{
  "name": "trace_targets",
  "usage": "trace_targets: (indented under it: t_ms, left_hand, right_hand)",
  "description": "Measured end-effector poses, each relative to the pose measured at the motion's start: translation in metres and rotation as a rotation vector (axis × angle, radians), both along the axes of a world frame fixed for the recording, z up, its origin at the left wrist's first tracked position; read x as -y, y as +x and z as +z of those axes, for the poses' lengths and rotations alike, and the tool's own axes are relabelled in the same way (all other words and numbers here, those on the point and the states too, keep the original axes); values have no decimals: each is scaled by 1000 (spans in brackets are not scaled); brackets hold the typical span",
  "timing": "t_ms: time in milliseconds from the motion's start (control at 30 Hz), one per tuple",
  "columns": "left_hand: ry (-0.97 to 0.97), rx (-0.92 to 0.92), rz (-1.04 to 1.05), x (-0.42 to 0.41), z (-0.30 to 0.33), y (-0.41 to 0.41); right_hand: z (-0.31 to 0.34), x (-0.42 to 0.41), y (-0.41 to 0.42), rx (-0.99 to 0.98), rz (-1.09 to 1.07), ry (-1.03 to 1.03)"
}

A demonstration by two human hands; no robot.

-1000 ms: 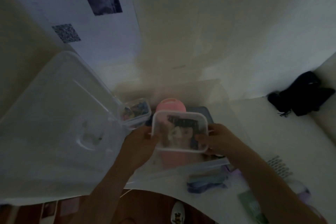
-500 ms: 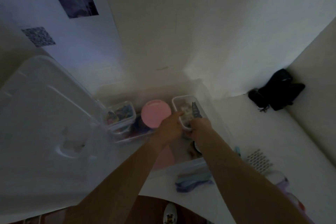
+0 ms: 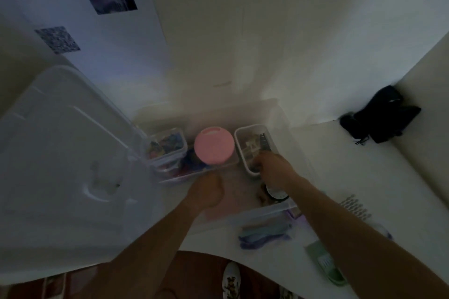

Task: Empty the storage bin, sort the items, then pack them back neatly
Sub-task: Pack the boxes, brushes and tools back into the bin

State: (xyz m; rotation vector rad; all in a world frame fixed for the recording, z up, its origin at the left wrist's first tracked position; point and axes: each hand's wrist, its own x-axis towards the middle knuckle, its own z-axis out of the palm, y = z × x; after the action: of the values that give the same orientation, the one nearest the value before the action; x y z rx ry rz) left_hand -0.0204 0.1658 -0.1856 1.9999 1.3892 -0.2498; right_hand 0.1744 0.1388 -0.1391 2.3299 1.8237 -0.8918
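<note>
The clear storage bin (image 3: 277,210) stands on the white table in front of me. Along its far side sit a small clear box of colourful bits (image 3: 167,144), a jar with a round pink lid (image 3: 213,147) and a small clear container with a dark comb (image 3: 252,145). My right hand (image 3: 273,168) holds the near end of that container, fingers over its rim. My left hand (image 3: 206,192) hangs apart from it above the bin's pink floor, empty, its fingers turned down and mostly hidden.
The bin's big clear lid (image 3: 60,165) leans at the left. A round dark dial (image 3: 277,195) lies in the bin under my right wrist. In front lie a bluish-purple bundle (image 3: 264,235), a green piece (image 3: 325,262) and a dotted white thing (image 3: 357,206). A black bundle (image 3: 381,116) sits far right.
The comb container went from held up in both hands down into the bin's right side. My left hand has let go and drawn back toward me.
</note>
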Motion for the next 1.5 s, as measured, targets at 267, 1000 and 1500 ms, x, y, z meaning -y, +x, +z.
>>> trace_targets:
  t_ms: [267,1000,1500]
  left_hand:
    - [-541,-128,375,-7,-18,-14]
    - [-583,354,731,-3,-4,-11]
    - [-452,810,971,-14,61,50]
  right_hand:
    - [-20,11,-41,-103,38,42]
    - [-22,9,-44,-305,43,-232]
    - [-5,2,41,-16,-25,382]
